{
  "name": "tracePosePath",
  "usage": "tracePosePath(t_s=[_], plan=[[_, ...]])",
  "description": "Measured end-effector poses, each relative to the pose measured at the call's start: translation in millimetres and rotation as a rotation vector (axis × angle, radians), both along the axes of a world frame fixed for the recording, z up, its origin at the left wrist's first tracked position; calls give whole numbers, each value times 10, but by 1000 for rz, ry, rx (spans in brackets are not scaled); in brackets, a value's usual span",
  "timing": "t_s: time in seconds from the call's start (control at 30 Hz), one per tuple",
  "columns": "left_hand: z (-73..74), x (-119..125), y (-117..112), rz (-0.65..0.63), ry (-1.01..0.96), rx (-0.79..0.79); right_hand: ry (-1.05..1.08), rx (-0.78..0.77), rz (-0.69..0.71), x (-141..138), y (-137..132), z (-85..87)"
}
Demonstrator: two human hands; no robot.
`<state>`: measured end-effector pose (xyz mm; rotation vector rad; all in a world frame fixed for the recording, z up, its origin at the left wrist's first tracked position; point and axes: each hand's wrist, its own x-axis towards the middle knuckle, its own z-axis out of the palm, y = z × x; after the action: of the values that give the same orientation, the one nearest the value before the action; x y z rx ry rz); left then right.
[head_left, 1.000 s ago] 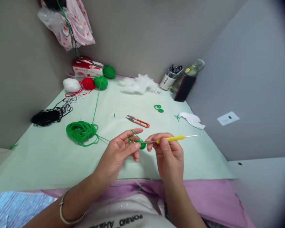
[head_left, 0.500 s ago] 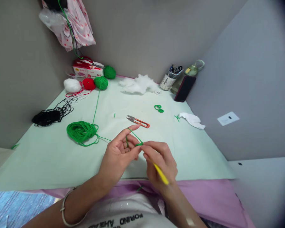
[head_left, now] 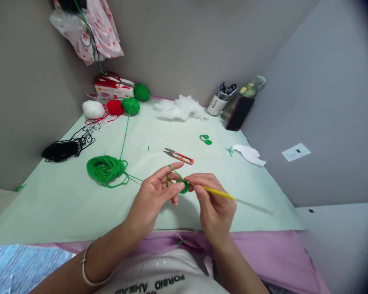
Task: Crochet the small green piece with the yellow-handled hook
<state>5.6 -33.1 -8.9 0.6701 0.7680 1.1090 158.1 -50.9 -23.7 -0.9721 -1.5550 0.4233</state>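
Observation:
Between thumb and fingers, my left hand (head_left: 155, 192) pinches a small green crochet piece (head_left: 184, 187). Green yarn runs over its raised index finger and back to the loose green yarn bundle (head_left: 106, 170) on the left. My right hand (head_left: 216, 204) is closed around a crochet hook with a yellow handle (head_left: 219, 192), the handle pointing right. The hook's tip meets the green piece, partly hidden by fingers. Just beyond my hands lie orange-handled thread snips (head_left: 184, 157), their blades to the left.
Black yarn (head_left: 61, 150) lies left, with white, red and green yarn balls (head_left: 131, 105) behind. White stuffing (head_left: 180, 108), a pen cup (head_left: 218, 103) and a leaning phone (head_left: 241, 113) stand at the back. A small green crocheted piece (head_left: 207, 142) and white tissue (head_left: 249, 155) are on the right.
My right hand has turned, swinging the hook's handle from pointing down toward me to pointing right. More of the green piece shows beside my left thumb.

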Motion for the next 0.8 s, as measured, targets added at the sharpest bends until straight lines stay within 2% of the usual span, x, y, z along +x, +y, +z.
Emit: tracePosePath(t_s=[0.07,0.13,0.23,0.33,0.4,0.47,0.67,0.8], plan=[[-21,-3,19,-40,-39,-38,-181,105,-49,26,-28,-37],[-32,-25,49,-107,-107,-110,-217,140,-72,59,-38,-44],[-34,-61,82,-109,-172,-172,85,-22,-47,89,-14,-4],[-31,-59,66,-68,-135,-100,317,-170,81,66,12,25],[-28,-40,38,-65,-69,-33,312,-188,110,41,17,17],[-23,-24,14,-67,-19,1,309,-207,84,30,20,0],[-9,-55,-3,-100,0,24,524,-297,187,75,73,15],[-18,-82,-3,-76,31,47,457,-265,172,96,36,65]])
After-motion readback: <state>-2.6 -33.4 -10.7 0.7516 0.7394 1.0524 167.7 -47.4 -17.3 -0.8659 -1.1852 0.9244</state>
